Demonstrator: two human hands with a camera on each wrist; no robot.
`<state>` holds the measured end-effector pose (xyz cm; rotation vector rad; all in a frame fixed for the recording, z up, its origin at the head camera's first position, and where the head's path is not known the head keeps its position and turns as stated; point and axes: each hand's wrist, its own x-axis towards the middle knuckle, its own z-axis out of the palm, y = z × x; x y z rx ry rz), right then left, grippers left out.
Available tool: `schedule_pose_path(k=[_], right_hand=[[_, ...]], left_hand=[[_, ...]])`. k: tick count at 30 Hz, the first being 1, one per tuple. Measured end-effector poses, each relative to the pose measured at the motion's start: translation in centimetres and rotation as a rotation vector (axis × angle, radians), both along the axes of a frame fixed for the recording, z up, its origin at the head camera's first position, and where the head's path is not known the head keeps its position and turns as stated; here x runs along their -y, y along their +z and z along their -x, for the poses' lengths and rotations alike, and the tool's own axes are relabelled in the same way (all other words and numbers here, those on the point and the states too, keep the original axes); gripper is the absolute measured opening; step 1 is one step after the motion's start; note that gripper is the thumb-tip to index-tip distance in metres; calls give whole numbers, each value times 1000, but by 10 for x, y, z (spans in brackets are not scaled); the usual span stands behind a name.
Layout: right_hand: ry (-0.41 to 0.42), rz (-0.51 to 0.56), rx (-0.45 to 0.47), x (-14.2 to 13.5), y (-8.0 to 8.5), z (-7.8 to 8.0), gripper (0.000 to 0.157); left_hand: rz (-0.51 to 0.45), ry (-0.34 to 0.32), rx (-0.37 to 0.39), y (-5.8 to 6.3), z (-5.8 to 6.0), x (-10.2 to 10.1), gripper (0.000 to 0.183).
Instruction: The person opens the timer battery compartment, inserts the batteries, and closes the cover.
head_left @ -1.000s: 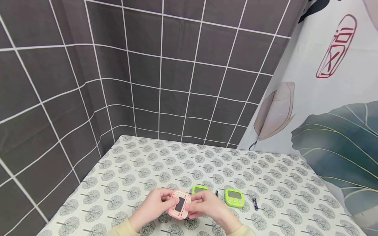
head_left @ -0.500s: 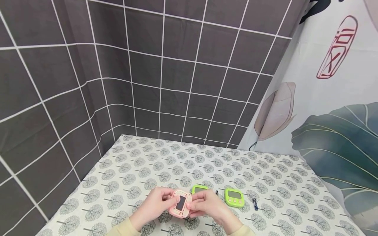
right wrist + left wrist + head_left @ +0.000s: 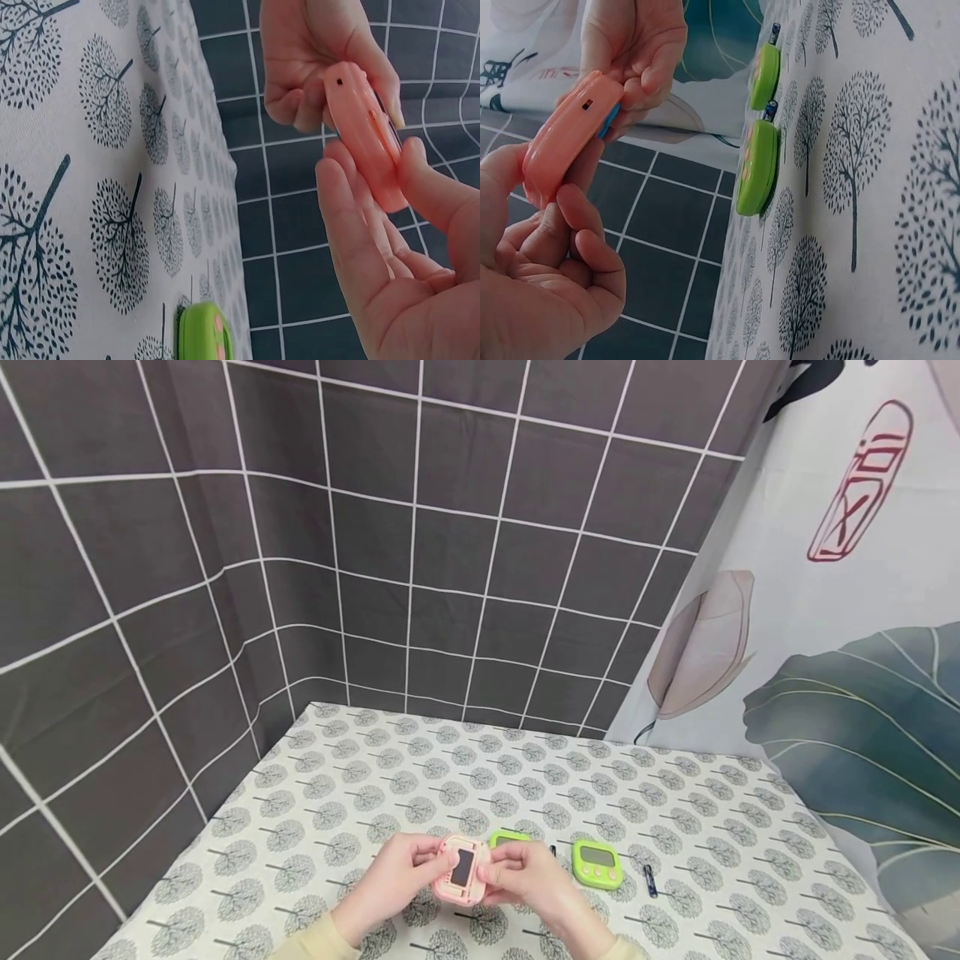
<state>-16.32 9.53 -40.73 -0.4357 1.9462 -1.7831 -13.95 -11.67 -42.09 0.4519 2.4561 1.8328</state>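
Note:
A pink digital timer (image 3: 456,896) is held above the table between both hands, with a dark rectangle on the side facing up. My left hand (image 3: 390,875) grips its left edge, the thumb lying on that face near the dark rectangle. On the opposite edge, my right hand (image 3: 542,883) pinches it between thumb and fingers. The left wrist view shows the pink case (image 3: 574,139) edge-on, with a small dark slot in its rim and a bit of blue on its far side. In the right wrist view the timer (image 3: 360,135) also appears edge-on, right thumb at its face.
A green digital timer (image 3: 597,865) lies on the patterned tablecloth (image 3: 360,814) to the right, with a dark battery (image 3: 649,881) beside it. Another green timer (image 3: 510,837) sits partly behind my right hand, a second battery (image 3: 552,850) near it. Dark gridded cloth (image 3: 450,568) hangs behind.
The pink timer has risen slightly and moved a little away from me, turning a bit more upright in the head view. Both hands keep hold of it; the green timers and batteries stay put.

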Motion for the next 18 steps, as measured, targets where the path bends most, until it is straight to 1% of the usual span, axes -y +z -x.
schedule_pose_path(k=[4,7,9,15,18], right_hand=[[-34,23,-5,1,0,0,32],[-64,44,-2,2,2,-1,36],[-67,52,1,2,4,-1,38],[-9,80,47,-2,5,0,40],[14,95,51,-4,4,1,40]], left_hand=[[-16,16,-5,2,0,-1,33],[-37,32,-9,4,1,-3,33],[-50,38,-9,5,1,-3,33],[-75,21,7,7,-1,-3,35],[-78,20,4,7,-1,-4,35]])
